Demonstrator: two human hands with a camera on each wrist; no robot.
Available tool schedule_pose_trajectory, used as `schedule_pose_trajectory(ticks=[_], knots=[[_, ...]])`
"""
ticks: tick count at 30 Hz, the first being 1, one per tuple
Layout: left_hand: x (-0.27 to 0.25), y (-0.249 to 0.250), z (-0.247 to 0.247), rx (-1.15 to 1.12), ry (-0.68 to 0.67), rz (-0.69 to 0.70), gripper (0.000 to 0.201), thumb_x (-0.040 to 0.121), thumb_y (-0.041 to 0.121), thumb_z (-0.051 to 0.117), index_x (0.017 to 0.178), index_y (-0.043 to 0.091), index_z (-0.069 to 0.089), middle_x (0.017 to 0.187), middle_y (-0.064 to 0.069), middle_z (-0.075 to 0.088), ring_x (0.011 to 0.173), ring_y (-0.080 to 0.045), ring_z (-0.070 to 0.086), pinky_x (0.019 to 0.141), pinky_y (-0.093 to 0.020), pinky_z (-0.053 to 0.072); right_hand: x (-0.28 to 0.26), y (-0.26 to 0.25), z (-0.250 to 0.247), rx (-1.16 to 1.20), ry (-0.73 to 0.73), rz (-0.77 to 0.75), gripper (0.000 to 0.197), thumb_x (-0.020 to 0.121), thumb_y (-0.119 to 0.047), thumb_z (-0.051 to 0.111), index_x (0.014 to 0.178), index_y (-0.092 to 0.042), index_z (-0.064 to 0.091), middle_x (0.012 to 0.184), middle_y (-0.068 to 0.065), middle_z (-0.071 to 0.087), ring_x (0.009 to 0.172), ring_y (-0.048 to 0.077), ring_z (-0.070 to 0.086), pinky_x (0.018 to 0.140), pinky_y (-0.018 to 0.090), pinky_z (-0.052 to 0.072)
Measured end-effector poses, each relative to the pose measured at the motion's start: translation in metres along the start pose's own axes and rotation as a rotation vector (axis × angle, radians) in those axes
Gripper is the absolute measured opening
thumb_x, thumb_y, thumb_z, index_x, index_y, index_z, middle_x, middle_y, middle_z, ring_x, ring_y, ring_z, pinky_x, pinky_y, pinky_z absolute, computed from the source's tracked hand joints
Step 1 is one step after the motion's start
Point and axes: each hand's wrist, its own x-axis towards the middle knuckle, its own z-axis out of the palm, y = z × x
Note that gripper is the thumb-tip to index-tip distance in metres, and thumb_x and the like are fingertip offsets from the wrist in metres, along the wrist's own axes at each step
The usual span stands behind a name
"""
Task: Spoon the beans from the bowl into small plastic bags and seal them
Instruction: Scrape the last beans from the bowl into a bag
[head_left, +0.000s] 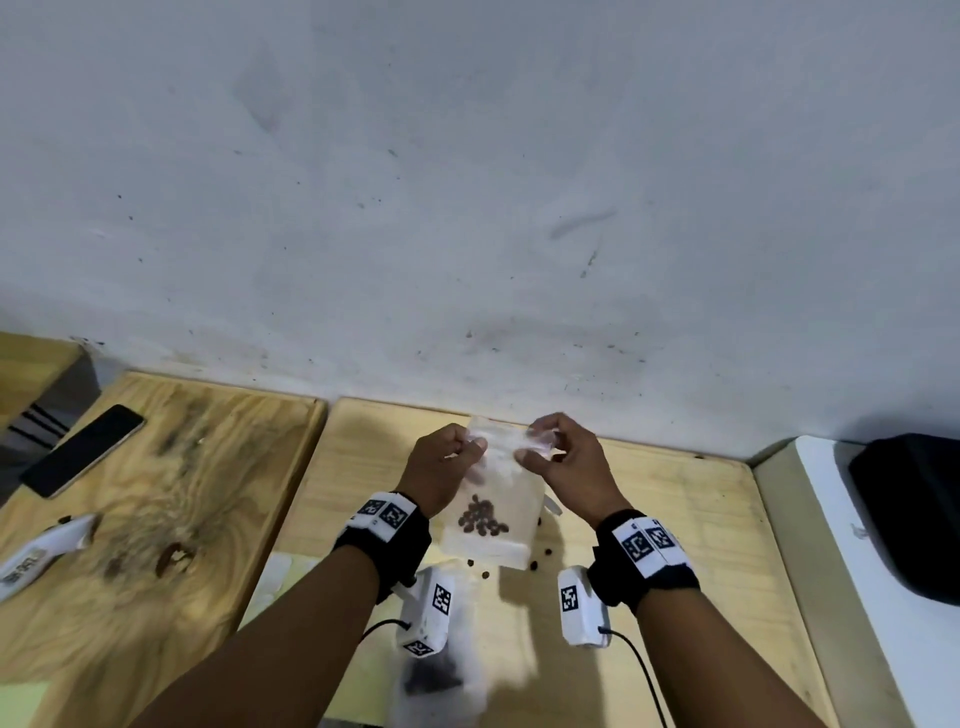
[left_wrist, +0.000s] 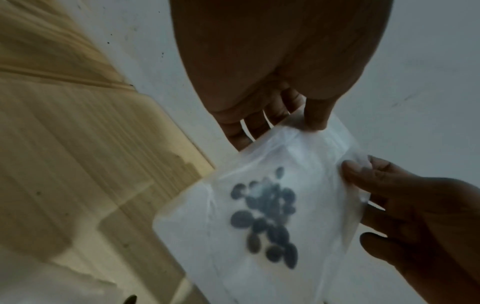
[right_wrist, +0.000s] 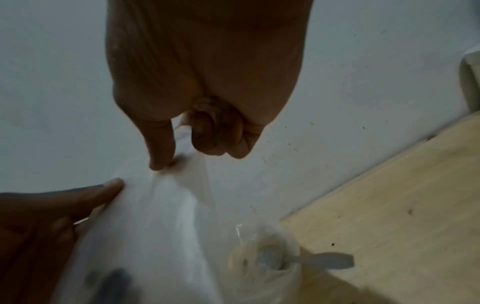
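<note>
A small clear plastic bag (head_left: 498, 483) with a cluster of dark beans (head_left: 480, 517) hangs above the wooden table (head_left: 675, 519). My left hand (head_left: 470, 444) pinches its top left edge and my right hand (head_left: 532, 444) pinches the top right. In the left wrist view my left hand (left_wrist: 309, 123) has thumb and fingers on the bag (left_wrist: 207, 236), with the beans (left_wrist: 270, 211) low inside. From the right wrist, my right hand (right_wrist: 168, 160) nips the bag (right_wrist: 155, 216). Below it stands a pale bowl (right_wrist: 293, 242) holding a spoon (right_wrist: 324, 260).
Loose beans (head_left: 535, 564) lie on the table under the bag. A second bag with beans (head_left: 434, 675) lies near the front edge. A phone (head_left: 83, 449) and a white device (head_left: 41, 551) sit on the left board. A black object (head_left: 909, 514) rests at the right.
</note>
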Motion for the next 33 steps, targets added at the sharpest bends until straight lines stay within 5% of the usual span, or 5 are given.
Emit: schedule_pose_trajectory(ticks=[3, 14, 19, 25, 33], knots=[[0.002, 0.006, 0.000, -0.011, 0.022, 0.002, 0.029, 0.088, 0.025, 0.066, 0.067, 0.016, 0.049, 0.073, -0.015, 0.067, 0.069, -0.035, 0.069, 0.061, -0.029, 0.042, 0.000, -0.007, 0.002, 0.117, 0.056, 0.073, 0.046, 0.073, -0.017, 0.087, 0.113, -0.025, 0.066, 0.099, -0.001, 0.068, 0.089, 0.009, 0.061, 0.079, 0.026, 0.052], [-0.006, 0.018, 0.006, -0.023, -0.006, 0.040, 0.020, 0.089, 0.025, 0.067, 0.088, 0.005, 0.071, 0.079, -0.008, 0.075, 0.067, -0.015, 0.069, 0.057, -0.016, 0.048, -0.002, -0.032, -0.011, 0.263, -0.112, 0.210, 0.030, 0.084, -0.003, 0.076, 0.062, -0.011, 0.055, 0.046, -0.012, 0.052, 0.036, -0.002, 0.044, 0.039, 0.009, 0.032], [-0.004, 0.014, 0.009, -0.069, -0.017, -0.031, 0.059, 0.078, 0.054, 0.059, 0.084, -0.004, 0.060, 0.074, -0.009, 0.059, 0.070, -0.016, 0.052, 0.067, -0.030, 0.040, 0.000, -0.024, -0.019, 0.270, -0.087, 0.327, 0.027, 0.075, -0.027, 0.085, 0.077, -0.015, 0.061, 0.064, -0.005, 0.054, 0.047, 0.008, 0.033, 0.047, 0.020, 0.024], [-0.013, 0.023, 0.017, -0.156, -0.052, -0.019, 0.024, 0.095, 0.022, 0.056, 0.095, 0.004, 0.073, 0.086, -0.013, 0.073, 0.064, -0.019, 0.069, 0.051, -0.018, 0.042, -0.006, -0.021, -0.030, 0.318, -0.073, 0.361, 0.015, 0.080, -0.021, 0.080, 0.074, -0.016, 0.068, 0.058, -0.010, 0.054, 0.049, 0.009, 0.027, 0.046, 0.020, 0.024], [-0.013, 0.014, 0.029, -0.344, 0.113, -0.131, 0.026, 0.094, 0.032, 0.060, 0.100, 0.009, 0.072, 0.101, -0.012, 0.073, 0.083, -0.029, 0.066, 0.081, -0.043, 0.054, -0.021, -0.007, -0.033, 0.268, -0.037, 0.136, 0.024, 0.081, -0.005, 0.079, 0.085, -0.013, 0.057, 0.084, 0.007, 0.065, 0.045, -0.002, 0.045, 0.042, 0.013, 0.033]])
